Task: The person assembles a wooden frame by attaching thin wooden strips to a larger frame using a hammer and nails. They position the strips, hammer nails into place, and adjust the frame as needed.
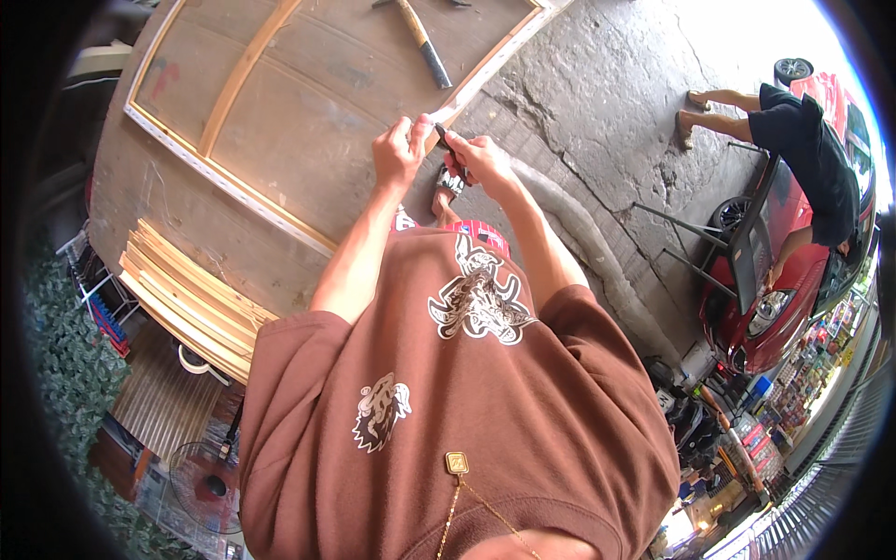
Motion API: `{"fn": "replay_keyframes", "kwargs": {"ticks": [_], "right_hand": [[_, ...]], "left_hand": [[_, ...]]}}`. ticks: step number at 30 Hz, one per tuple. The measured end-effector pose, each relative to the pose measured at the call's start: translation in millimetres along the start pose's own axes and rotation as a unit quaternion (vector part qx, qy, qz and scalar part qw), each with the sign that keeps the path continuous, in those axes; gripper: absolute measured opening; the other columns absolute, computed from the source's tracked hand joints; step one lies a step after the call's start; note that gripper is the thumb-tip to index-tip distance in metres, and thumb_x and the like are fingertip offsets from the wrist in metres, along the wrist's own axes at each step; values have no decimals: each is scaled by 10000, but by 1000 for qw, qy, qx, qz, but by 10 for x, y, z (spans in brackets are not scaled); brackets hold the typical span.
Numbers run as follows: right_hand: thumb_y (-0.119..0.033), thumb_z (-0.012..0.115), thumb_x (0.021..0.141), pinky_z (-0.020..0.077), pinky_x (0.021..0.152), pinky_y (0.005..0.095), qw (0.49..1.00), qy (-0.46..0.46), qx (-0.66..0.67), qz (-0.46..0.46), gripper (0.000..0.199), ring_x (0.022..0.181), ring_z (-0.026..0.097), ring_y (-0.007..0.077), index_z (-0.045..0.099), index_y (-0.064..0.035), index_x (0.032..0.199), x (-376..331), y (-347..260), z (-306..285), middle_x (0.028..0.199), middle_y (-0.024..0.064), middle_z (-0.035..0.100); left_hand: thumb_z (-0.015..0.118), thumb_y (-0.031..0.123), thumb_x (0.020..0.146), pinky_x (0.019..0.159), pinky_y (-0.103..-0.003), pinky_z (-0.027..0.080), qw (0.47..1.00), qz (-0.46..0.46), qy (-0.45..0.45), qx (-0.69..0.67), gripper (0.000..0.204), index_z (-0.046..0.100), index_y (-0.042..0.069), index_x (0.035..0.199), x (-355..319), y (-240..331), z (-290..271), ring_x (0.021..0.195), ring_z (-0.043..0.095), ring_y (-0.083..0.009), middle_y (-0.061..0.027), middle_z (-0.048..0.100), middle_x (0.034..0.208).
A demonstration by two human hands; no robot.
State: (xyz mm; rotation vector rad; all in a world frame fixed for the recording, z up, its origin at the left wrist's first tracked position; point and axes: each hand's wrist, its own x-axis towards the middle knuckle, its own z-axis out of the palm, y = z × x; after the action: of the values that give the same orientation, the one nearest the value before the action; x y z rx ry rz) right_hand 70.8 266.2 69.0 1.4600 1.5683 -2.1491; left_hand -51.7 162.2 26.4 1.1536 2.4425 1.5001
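A wooden frame (219, 168) with pale fabric folded over its outer edge lies on a brown worktable (177, 187). My left hand (401, 149) is at the frame's near right edge, fingers pinched together; whatever is between them is too small to make out. Close beside it, my right hand (483, 161) is wrapped around a small black hand tool (442, 133), whose exact kind is mostly hidden by my fingers. The tool's tip points toward my left fingers. Farther up, inside the frame, a hammer (425, 45) with a wood and dark handle rests on the tabletop.
Several thin wooden strips (187, 299) are stacked at the table's near left. A fan (210, 485) stands below them. To the right, on cracked concrete (607, 121), another person (810, 154) bends over a dark panel on a stand (686, 233) next to a red car (793, 247).
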Motion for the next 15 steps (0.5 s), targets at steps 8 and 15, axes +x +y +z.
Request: {"fn": "replay_keyframes", "kwargs": {"ticks": [8, 15], "right_hand": [[-377, 562, 901, 495, 703, 391, 906, 112, -350, -208, 454, 733, 637, 322, 685, 35, 755, -151, 74, -138, 825, 162, 674], [-332, 575, 888, 502, 757, 412, 825, 206, -441, -286, 401, 920, 599, 311, 695, 15, 726, -106, -184, -281, 902, 147, 640]], "left_hand": [[631, 244, 897, 416, -385, 399, 999, 35, 0, 33, 359, 479, 59, 629, 0, 29, -22, 460, 543, -299, -108, 490, 524], [687, 133, 805, 419, -333, 438, 961, 240, -118, 66, 221, 534, 87, 653, -52, 115, -73, 456, 557, -225, -49, 527, 581]]}}
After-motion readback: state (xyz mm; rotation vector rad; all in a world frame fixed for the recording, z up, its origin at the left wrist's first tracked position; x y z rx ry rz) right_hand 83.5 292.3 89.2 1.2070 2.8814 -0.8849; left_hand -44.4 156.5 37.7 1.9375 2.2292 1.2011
